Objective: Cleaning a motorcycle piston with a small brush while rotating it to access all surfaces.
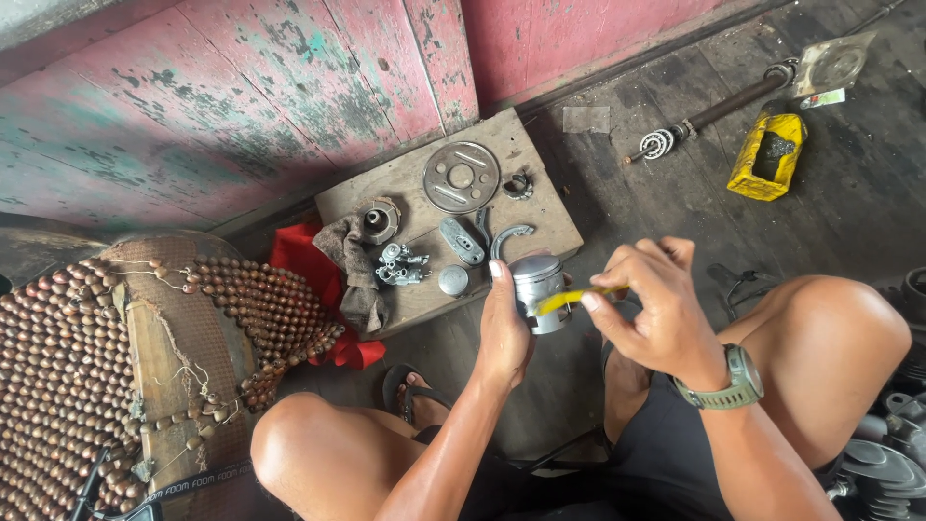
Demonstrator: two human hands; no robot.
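Head view: left hand (pixel 503 333) grips the upright piston (pixel 538 289); right hand (pixel 651 309) pinches a yellow strip (pixel 569 299) lying crosswise against its side.

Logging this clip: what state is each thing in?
Silver metal piston: held upright in left hand.
Thin yellow tool: pinched in right hand, tip on the piston.
Round grey metal disc: flat on the wooden board.
Yellow container: open, on floor.

A rough repair workshop: greasy round metal engine parts (pixel 461 177) on a scuffed wooden board (pixel 547 207), long steel axle shaft (pixel 719 106) (dark plank floor).
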